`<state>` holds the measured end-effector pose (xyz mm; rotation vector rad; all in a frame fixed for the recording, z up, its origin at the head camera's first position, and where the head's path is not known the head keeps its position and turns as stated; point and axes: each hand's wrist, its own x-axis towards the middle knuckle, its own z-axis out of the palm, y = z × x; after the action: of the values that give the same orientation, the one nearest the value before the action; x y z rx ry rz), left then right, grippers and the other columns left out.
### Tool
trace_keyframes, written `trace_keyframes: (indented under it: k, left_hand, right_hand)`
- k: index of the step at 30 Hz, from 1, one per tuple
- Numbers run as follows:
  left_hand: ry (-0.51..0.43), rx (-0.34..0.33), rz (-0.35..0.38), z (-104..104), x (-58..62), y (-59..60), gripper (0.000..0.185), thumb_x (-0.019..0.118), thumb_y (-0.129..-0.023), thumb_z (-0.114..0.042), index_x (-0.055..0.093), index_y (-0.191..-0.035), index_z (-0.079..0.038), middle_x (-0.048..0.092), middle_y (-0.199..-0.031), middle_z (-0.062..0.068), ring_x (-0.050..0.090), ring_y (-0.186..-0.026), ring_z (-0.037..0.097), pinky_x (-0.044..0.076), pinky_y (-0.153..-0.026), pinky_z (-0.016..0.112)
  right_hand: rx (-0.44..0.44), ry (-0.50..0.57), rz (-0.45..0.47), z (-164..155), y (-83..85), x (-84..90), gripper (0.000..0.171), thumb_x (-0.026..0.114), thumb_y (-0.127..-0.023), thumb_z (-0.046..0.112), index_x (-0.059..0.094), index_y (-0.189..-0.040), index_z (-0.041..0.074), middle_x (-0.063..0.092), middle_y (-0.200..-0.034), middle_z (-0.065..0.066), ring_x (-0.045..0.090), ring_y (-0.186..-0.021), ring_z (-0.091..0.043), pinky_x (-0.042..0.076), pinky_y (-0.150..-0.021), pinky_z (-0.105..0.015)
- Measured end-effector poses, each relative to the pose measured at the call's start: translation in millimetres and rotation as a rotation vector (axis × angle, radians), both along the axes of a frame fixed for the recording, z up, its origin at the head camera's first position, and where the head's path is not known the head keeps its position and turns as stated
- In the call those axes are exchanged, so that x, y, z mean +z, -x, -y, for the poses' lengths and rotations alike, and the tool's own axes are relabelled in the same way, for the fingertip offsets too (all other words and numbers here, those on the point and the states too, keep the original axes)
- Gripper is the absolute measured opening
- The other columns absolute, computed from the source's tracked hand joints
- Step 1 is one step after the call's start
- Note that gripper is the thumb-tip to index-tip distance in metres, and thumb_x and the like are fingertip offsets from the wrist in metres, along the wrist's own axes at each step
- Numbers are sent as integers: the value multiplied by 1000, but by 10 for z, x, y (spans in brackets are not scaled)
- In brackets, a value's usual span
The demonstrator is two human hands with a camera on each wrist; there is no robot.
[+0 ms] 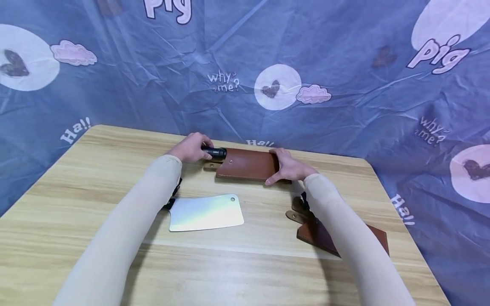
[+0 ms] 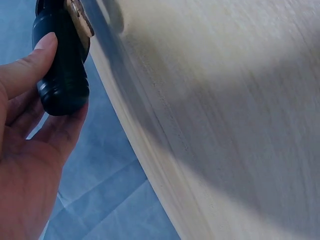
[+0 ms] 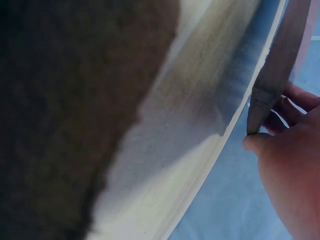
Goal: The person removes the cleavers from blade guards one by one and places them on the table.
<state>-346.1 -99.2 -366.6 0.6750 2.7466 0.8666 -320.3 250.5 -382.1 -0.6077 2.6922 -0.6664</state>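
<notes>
Leather-look sheath (image 1: 246,165) is smooth-faced; handle (image 1: 215,152) is finished glossy; metal cleaver blade (image 1: 206,214) is smooth-finished; tabletop (image 1: 229,274) is wood-grained.

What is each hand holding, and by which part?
Left hand grips the black handle; right hand holds the brown sheath by its end opposite that handle.

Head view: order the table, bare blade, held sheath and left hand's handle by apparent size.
1. Table
2. Bare blade and held sheath: too alike to rank; the right hand hides part of the latter
3. Handle
</notes>
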Motion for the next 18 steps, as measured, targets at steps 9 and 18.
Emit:
trace_keyframes:
  k: [9, 18]
  left_hand:
    - [-5, -7, -8, -35, 33, -15, 34, 78, -83, -8, 68, -113, 2, 65, -113, 20, 59, -103, 33, 43, -98, 44]
    - [-13, -10, -6, -52, 44, -26, 34, 77, -83, -6, 67, -115, 4, 66, -113, 21, 59, -104, 33, 43, -98, 44]
  right_hand:
    - [-5, 33, 0, -36, -36, 20, 122, 91, -61, 49, 23, -153, 7, 25, -150, -18, 21, -139, -34, 24, -110, -55]
    - [-14, 27, 16, -59, -54, 18, 121, 90, -62, 51, 23, -153, 7, 22, -151, -17, 17, -141, -33, 23, -111, -56]
